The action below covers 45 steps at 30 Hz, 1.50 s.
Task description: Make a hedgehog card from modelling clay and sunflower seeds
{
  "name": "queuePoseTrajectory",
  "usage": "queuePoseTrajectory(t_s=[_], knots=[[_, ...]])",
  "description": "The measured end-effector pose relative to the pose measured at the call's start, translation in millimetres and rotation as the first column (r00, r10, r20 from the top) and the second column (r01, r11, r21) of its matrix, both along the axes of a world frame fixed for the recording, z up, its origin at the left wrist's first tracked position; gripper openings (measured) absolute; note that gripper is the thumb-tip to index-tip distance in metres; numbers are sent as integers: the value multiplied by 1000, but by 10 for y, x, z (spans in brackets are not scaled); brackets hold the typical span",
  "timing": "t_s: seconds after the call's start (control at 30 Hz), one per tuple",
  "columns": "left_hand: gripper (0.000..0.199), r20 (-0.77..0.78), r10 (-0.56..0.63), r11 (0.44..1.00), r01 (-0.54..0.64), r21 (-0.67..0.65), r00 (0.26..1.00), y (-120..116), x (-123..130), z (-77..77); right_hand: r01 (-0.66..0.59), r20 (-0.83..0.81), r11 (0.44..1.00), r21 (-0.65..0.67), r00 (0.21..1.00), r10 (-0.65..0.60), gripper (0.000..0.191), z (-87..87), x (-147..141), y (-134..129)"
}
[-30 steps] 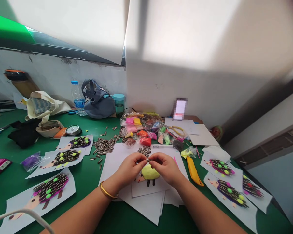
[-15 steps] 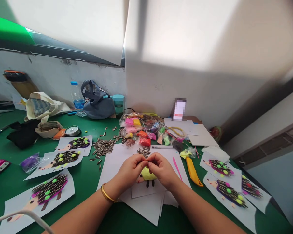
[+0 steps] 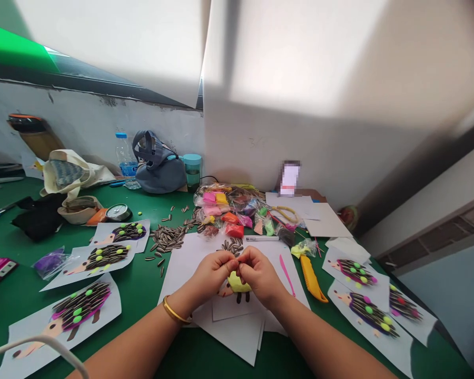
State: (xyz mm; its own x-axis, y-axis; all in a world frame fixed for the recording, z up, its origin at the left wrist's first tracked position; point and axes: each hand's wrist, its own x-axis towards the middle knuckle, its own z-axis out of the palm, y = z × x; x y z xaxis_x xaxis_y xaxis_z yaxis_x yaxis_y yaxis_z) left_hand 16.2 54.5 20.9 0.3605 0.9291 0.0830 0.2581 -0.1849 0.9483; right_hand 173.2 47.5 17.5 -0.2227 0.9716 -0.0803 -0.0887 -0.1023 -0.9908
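My left hand (image 3: 218, 270) and my right hand (image 3: 258, 273) meet fingertip to fingertip over the middle of the table, both closed in a pinch. Whatever lies between the fingers is too small and hidden to name. Just below them is a clay hedgehog (image 3: 239, 284) with a yellow body, a pinkish face and dark legs, partly covered by my fingers. It lies on white paper (image 3: 237, 342). Beyond my fingertips sits a small pile of striped sunflower seeds (image 3: 232, 245). A pink plastic clay tool (image 3: 287, 275) rests right of my right hand.
Bags of coloured clay (image 3: 229, 210) lie behind the paper, beside a larger seed pile (image 3: 168, 238). A yellow utility knife (image 3: 313, 279) and a pen (image 3: 263, 238) are at right. Seed-covered hedgehog pictures (image 3: 81, 308) flank both sides. A white cable (image 3: 43, 339) crosses the lower left.
Both hands stay pinched together in nearly the same place, with only slight finger movement. The view has shifted a little; objects on the table have not moved.
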Motion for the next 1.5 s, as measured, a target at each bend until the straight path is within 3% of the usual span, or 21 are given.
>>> queuePoseTrajectory(t_s=[0.17, 0.27, 0.43, 0.53, 0.63, 0.8, 0.97, 1.33, 1.5], knots=[[38, 30, -34, 999, 35, -28, 999, 24, -18, -12, -42, -9, 999, 8, 999, 42, 12, 5, 30, 36], [32, -20, 6, 1000, -6, 11, 1000, 19, -17, -17, -58, 46, 998, 34, 997, 56, 11, 15, 61, 55], [14, -144, 212, 945, -165, 282, 967, -37, 0, -18, -39, 299, 969, 243, 954, -37, 9, -29, 125, 63], [18, -234, 247, 898, -132, 420, 940, -62, -1, -25, -85, 468, 921, 381, 876, -113, 12, -44, 156, 59], [21, -316, 251, 879, -78, 471, 915, -60, -9, -35, -155, 580, 865, 477, 795, -178, 14, -31, 167, 58], [23, -303, 208, 932, -95, 349, 930, -19, -15, -43, -219, 684, 837, 501, 693, -228, 16, -8, 149, 48], [21, -172, 147, 978, -117, 171, 974, 7, -14, -73, -192, 692, 857, 478, 684, -233, 14, 11, 128, 25], [21, -220, 232, 966, -198, 167, 948, -22, 51, -56, -168, 733, 852, 495, 607, -306, 13, 16, 49, -9], [20, -180, 285, 953, -258, 162, 941, -49, 68, -50, -106, 671, 861, 497, 676, -304, 13, 25, 29, 3]])
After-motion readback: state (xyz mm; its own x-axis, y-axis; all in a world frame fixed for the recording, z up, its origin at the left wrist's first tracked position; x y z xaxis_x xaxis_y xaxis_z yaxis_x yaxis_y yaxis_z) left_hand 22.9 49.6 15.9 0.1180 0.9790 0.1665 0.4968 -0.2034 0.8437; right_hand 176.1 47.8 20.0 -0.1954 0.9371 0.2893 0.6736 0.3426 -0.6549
